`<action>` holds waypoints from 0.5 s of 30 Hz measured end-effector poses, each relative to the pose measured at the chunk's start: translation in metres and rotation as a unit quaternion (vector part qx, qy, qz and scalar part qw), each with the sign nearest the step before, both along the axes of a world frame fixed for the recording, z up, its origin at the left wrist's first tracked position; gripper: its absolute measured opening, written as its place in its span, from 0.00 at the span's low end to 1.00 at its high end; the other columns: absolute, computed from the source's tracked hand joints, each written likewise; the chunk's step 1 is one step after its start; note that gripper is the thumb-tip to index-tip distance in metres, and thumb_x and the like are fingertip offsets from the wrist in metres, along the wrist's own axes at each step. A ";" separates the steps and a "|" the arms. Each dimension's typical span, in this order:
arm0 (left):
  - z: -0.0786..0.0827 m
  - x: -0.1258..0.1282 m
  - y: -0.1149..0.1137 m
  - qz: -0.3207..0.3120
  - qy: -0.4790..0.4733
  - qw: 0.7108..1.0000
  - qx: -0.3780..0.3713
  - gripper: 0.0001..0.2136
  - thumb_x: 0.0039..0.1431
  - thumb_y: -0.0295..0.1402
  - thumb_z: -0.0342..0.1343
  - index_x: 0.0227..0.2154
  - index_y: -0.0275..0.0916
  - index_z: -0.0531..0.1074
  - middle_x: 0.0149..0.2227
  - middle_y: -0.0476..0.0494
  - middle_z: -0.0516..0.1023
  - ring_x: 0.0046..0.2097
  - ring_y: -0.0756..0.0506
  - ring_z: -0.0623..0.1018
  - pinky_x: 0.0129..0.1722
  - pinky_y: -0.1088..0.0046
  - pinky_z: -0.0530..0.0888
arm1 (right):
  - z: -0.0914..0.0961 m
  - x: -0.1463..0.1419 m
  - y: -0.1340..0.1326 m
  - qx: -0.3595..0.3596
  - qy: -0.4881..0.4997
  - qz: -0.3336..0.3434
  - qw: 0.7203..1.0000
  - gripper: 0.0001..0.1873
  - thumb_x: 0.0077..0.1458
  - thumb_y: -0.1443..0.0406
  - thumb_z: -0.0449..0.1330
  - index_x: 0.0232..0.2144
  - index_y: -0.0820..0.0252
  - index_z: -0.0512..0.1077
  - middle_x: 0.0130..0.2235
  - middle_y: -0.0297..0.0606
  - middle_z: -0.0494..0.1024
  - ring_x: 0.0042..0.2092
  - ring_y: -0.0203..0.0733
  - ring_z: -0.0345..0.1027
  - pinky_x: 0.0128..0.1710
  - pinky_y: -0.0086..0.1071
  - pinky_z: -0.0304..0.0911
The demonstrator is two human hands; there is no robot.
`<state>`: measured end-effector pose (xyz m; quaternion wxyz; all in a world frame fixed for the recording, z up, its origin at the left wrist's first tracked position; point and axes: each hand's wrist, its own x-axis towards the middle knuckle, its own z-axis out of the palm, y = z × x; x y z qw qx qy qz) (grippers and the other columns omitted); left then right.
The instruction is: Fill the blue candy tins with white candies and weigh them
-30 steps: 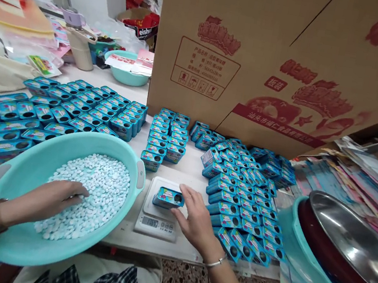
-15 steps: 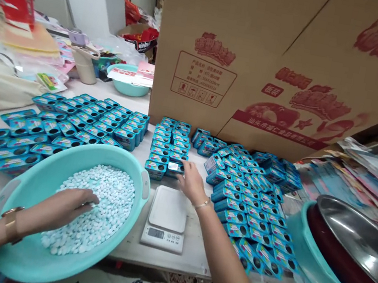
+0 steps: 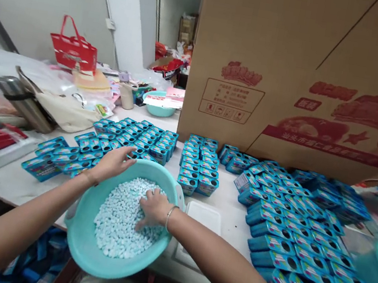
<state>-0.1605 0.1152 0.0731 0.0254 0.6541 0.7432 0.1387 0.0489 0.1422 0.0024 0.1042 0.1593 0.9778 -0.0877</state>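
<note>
A turquoise basin (image 3: 79,234) holds a heap of small pale blue and white candies (image 3: 117,216). My right hand (image 3: 155,208) is down on the candies, its fingers spread and the fingertips partly sunk among them. Over the basin's far left rim reaches my left hand (image 3: 113,165), fingers stretched toward small blue boxes (image 3: 95,144) with dark round windows. It appears to hold nothing; whether its fingertips touch a box I cannot tell. The white kitchen scale (image 3: 205,216) stands right of the basin, partly hidden by my right forearm.
More blue boxes stand in rows behind the scale (image 3: 188,173) and at the right (image 3: 276,245). A large cardboard carton (image 3: 220,132) walls off the back. A steel flask (image 3: 25,105) and cloth bag (image 3: 66,110) lie left. Another turquoise tub (image 3: 376,262) is at the right edge.
My right hand has moved from the box rows behind the scale into the candies. My left hand has left the candies for the boxes beyond the rim. The view has turned left.
</note>
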 end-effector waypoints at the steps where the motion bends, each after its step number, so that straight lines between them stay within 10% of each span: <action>1: 0.001 -0.004 0.011 0.001 0.019 1.000 0.000 0.24 0.62 0.41 0.45 0.57 0.35 0.62 0.48 0.35 0.75 0.45 0.41 0.76 0.44 0.65 0.72 | -0.004 0.001 0.000 -0.006 0.005 0.015 1.000 0.44 0.36 0.39 0.65 0.47 0.63 0.68 0.50 0.58 0.69 0.51 0.67 0.63 0.39 0.55 0.68; 7: -0.002 -0.006 0.080 -0.148 0.077 0.981 -0.093 0.20 0.48 0.25 0.53 0.46 0.42 0.74 0.46 0.39 0.77 0.50 0.39 0.74 0.48 0.69 0.69 | -0.018 0.001 -0.010 -0.089 -0.080 0.063 0.991 0.50 0.34 0.39 0.64 0.54 0.60 0.61 0.53 0.56 0.68 0.44 0.61 0.72 0.36 0.50 0.71; 15: 0.000 -0.021 0.124 -0.262 0.117 0.937 -0.199 0.21 0.38 0.22 0.56 0.38 0.43 0.79 0.38 0.41 0.81 0.41 0.39 0.76 0.41 0.69 0.69 | -0.010 -0.008 -0.010 -0.205 -0.086 0.036 0.974 0.19 0.46 0.58 0.65 0.41 0.58 0.71 0.39 0.45 0.77 0.41 0.57 0.73 0.33 0.41 0.68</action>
